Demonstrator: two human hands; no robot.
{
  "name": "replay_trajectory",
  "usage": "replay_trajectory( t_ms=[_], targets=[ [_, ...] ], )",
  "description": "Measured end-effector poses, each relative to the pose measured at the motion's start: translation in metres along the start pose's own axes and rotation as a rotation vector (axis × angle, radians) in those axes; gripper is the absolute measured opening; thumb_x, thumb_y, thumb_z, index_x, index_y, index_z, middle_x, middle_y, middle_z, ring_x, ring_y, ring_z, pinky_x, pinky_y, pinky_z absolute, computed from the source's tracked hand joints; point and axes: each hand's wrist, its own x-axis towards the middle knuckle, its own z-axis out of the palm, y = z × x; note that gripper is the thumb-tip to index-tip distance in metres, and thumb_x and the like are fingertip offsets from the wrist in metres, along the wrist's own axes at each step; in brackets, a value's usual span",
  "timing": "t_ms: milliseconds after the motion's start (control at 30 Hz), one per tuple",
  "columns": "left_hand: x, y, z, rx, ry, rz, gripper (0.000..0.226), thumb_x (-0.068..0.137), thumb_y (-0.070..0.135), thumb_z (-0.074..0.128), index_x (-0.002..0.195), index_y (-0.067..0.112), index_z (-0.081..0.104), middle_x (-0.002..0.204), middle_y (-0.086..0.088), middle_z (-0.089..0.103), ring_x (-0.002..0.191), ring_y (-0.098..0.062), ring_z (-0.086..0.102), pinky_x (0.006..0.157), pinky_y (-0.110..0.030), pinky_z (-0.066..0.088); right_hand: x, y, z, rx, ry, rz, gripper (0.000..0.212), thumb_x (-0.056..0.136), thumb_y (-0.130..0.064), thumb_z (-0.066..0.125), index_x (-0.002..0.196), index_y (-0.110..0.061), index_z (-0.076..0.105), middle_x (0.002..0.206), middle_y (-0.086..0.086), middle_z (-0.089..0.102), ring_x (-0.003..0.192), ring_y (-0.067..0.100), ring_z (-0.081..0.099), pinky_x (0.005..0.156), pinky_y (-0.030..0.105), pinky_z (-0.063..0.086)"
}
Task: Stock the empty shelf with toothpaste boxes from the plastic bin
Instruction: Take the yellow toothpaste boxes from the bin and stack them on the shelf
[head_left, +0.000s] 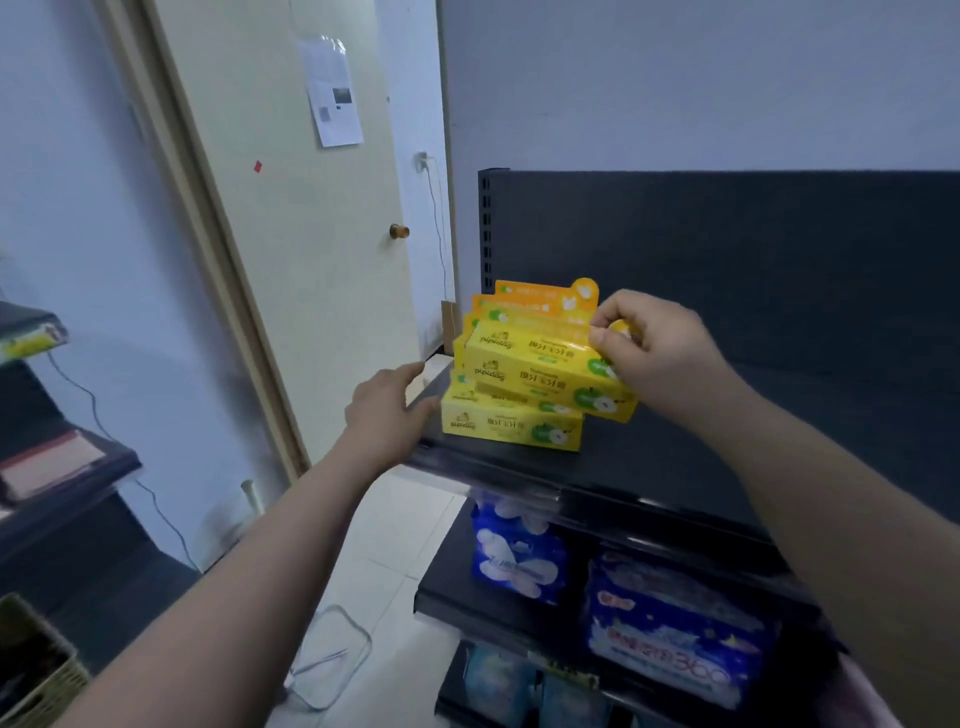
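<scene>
- A dark metal shelf (727, 457) fills the right side, seen from above; its right end is cut off by the frame edge.
- A small pile of yellow toothpaste boxes (511, 428) sits at the shelf's left end, lying lengthwise. How many there are is hard to tell, because they overlap and the print is blurred.
- Orange hang tabs stick up behind the pile.
- The right hand (649, 353) pinches the right end of the top toothpaste box (540, 364) between thumb and curled fingers. This box sits askew on the ones below, and the hand hides its end.
- The left hand (389, 410) is spread flat with straight fingers at the shelf's left edge. Its fingertips are just beside the lowest box, and it is unclear whether they touch it.
- On the shelf below are blue packs (519, 556), partly hidden under the top shelf.
- A clear plastic bin (366, 644) stands on the floor, visible only as a faint outline.
- A pale door (291, 234) stands behind on the left.
</scene>
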Motion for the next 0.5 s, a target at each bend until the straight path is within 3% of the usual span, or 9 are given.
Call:
replay_trajectory(
  t_ms=[100, 167, 267, 400, 500],
  targets=[
    [0.001, -0.004, -0.003, -0.099, 0.085, 0.042, 0.047, 0.091, 0.033, 0.050, 0.137, 0.023, 0.046, 0.133, -0.008, 0.052, 0.121, -0.031, 0.047, 0.099, -0.049, 0.041, 0.017, -0.004, 0.023, -0.002, -0.033, 0.003, 0.007, 0.090, -0.022, 0.056, 0.085, -0.023, 0.060, 0.057, -0.008, 0.046, 0.055, 0.009, 0.042, 0.061, 0.029, 0.035],
    [-0.002, -0.001, -0.004, -0.158, 0.126, 0.057, 0.052, 0.085, 0.038, 0.043, 0.134, 0.024, 0.048, 0.133, -0.005, 0.053, 0.122, -0.028, 0.047, 0.102, -0.048, 0.038, 0.022, -0.001, 0.040, -0.079, -0.027, 0.015, 0.006, 0.090, -0.023, 0.055, 0.086, -0.023, 0.059, 0.059, -0.010, 0.045, 0.066, 0.012, 0.044, 0.072, 0.031, 0.034],
    [-0.010, 0.007, -0.005, -0.190, 0.178, 0.107, 0.054, 0.081, 0.036, 0.040, 0.133, 0.024, 0.049, 0.134, -0.001, 0.051, 0.126, -0.023, 0.042, 0.107, -0.039, 0.031, 0.021, 0.007, 0.061, -0.216, 0.024, 0.028, 0.010, 0.090, -0.028, 0.057, 0.098, -0.022, 0.060, 0.078, -0.017, 0.043, 0.091, 0.017, 0.046, 0.082, 0.033, 0.030],
    [-0.019, 0.026, -0.002, -0.177, 0.231, 0.247, 0.050, 0.082, 0.032, 0.044, 0.131, 0.022, 0.051, 0.131, 0.001, 0.053, 0.124, -0.020, 0.042, 0.100, -0.028, 0.025, 0.008, 0.012, 0.059, -0.252, 0.188, 0.003, 0.025, 0.089, -0.030, 0.060, 0.113, -0.022, 0.060, 0.107, -0.007, 0.053, 0.098, 0.017, 0.046, 0.083, 0.032, 0.029],
    [-0.022, 0.048, 0.007, -0.113, 0.252, 0.402, 0.048, 0.084, 0.033, 0.048, 0.130, 0.019, 0.051, 0.129, -0.003, 0.053, 0.122, -0.022, 0.044, 0.099, -0.032, 0.026, -0.009, 0.017, 0.042, -0.280, 0.221, 0.015, 0.031, 0.090, -0.028, 0.060, 0.119, -0.021, 0.059, 0.118, -0.002, 0.056, 0.108, 0.021, 0.049, 0.088, 0.036, 0.033]
  ],
)
